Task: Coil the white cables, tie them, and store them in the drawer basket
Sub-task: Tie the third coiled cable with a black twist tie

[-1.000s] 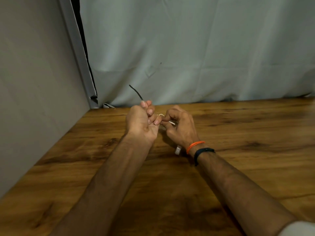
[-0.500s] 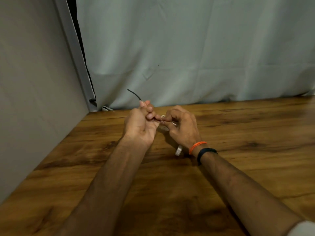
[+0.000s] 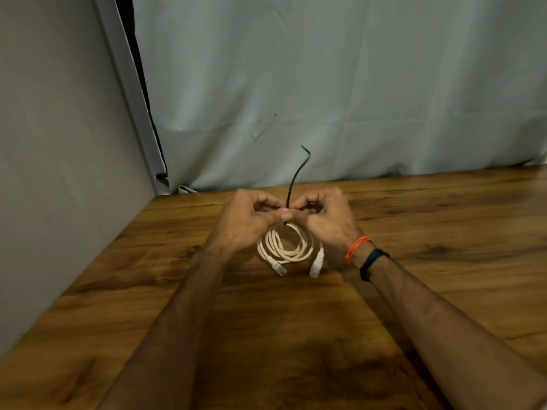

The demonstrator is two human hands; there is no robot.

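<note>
Above the brown wooden tabletop (image 3: pixel 414 232), the left hand (image 3: pixel 245 220) and right hand (image 3: pixel 325 217) pinch a thin black tie (image 3: pixel 296 176) at the top of the coiled white cable (image 3: pixel 288 247) hanging between them. Tying seems underway; next likely needs cinching the tie tight.

The hands meet above the far middle of the desk (image 3: pixel 414 291), the left hand (image 3: pixel 245 223) on the left and the right hand (image 3: pixel 325 220) on the right, fingertips touching. Between them a tie (image 3: pixel 294 179) stands up, pinched at its lower end. The coiled cable (image 3: pixel 284 247) hangs below the fingers, between the wrists, its two plugs nearest the person. A curtain (image 3: pixel 355 84) hangs behind the desk; a wall panel (image 3: pixel 59 143) stands along its left edge.
</note>
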